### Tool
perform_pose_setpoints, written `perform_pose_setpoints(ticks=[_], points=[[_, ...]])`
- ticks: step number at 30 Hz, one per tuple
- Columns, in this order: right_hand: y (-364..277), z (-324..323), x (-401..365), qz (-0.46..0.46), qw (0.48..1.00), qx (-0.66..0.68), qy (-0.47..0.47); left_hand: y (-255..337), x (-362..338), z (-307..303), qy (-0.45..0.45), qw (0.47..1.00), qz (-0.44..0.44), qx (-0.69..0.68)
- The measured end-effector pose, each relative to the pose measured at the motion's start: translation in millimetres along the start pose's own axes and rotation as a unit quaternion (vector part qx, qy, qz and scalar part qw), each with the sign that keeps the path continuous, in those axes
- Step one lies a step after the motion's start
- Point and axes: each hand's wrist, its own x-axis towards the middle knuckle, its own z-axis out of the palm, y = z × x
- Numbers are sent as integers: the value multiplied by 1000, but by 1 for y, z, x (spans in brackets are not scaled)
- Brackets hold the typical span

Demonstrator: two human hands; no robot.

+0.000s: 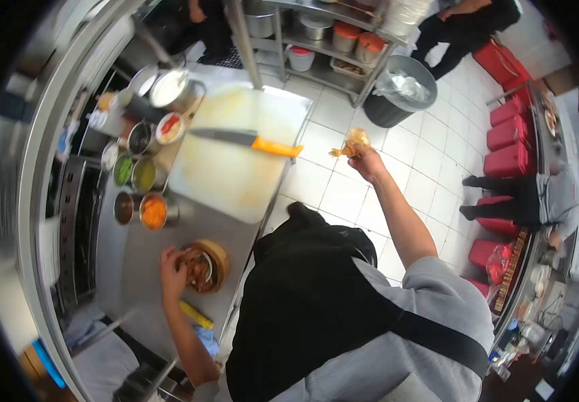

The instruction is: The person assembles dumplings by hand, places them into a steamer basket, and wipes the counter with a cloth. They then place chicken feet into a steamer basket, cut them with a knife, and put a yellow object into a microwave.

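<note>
My left hand (172,268) is at the near-left rim of a round, light-wood bowl (218,260) on the steel counter. Its fingers bend together over brown, glossy pieces of food (199,271) in the bowl; what is between the fingertips is hidden. Held out over the floor, my right hand (366,163) grips a crumpled, yellowish-brown plastic bag (356,139), partly see-through, with a ragged end sticking out to the left. A knife (242,139) with a yellow handle lies across the white cutting board (226,181), its handle end reaching past the board's right edge.
Metal containers, including one of orange food (154,212) and one of chopped greens (123,171), line the counter's left side. A grey bin (397,100) with a liner stands on the tiled floor. Other people stand at the back and right. Red tubs (507,157) line the right.
</note>
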Motion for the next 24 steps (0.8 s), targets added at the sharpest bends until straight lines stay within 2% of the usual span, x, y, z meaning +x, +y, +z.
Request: perform_pose_setpoints(ticks=[1, 3, 4, 5, 6, 7, 8, 9, 10, 11, 13, 15, 17, 18, 19, 20, 21, 22, 23, 24], points=[[-11, -27, 18, -4, 1000, 26, 9, 13, -2, -3, -4, 1000, 8, 0], [-46, -73, 47, -36, 992, 94, 80, 26, -4, -3, 25, 998, -46, -30], [-67, -107, 75, -82, 983, 141, 86, 18, 0, 0, 27, 998, -49, -32], [-98, -146, 100, -158, 978, 134, 39, 0, -1, -1, 55, 997, -40, -24], [-139, -158, 98, -218, 972, 78, -49, -9, -13, -5, 87, 995, -40, -12], [-176, -187, 119, -234, 971, -3, -54, -2, -21, -9, 101, 994, -46, -5], [-200, -202, 128, -216, 964, -117, 101, 8, -26, -18, 116, 992, -58, 6], [-216, -216, 143, -219, 958, -122, 137, 8, -35, -22, 140, 987, -73, 29], [-229, -194, 138, -174, 949, -45, 258, 6, -41, -24, 164, 982, -81, 49], [-234, -185, 138, -185, 950, -58, 243, 12, -50, -25, 183, 977, -101, 50], [-222, -143, 138, -232, 942, -138, 199, 26, -67, -20, 254, 952, -164, -40], [-192, -72, 128, -253, 935, -216, 124, 28, -88, -7, 286, 932, -206, -80], [-152, 42, 91, -276, 927, -249, -51, 27, -108, 6, 314, 912, -238, -115], [-129, 89, 90, -249, 918, -271, -148, 25, -116, 18, 328, 910, -239, -88], [-106, 138, 90, -251, 874, -362, -203, 25, -123, 27, 341, 907, -239, -62], [-94, 201, 65, -252, 834, -406, -274, 30, -127, 34, 350, 902, -244, -63], [-67, 245, 74, -276, 801, -411, -336, 37, -130, 41, 369, 895, -238, -76], [-52, 289, 70, -299, 765, -434, -370, 44, -134, 49, 390, 886, -234, -88], [-33, 329, 82, -388, 696, -479, -369, 51, -138, 55, 399, 880, -241, -88], [-19, 365, 90, -412, 672, -477, -390, 58, -144, 60, 400, 875, -253, -99]])
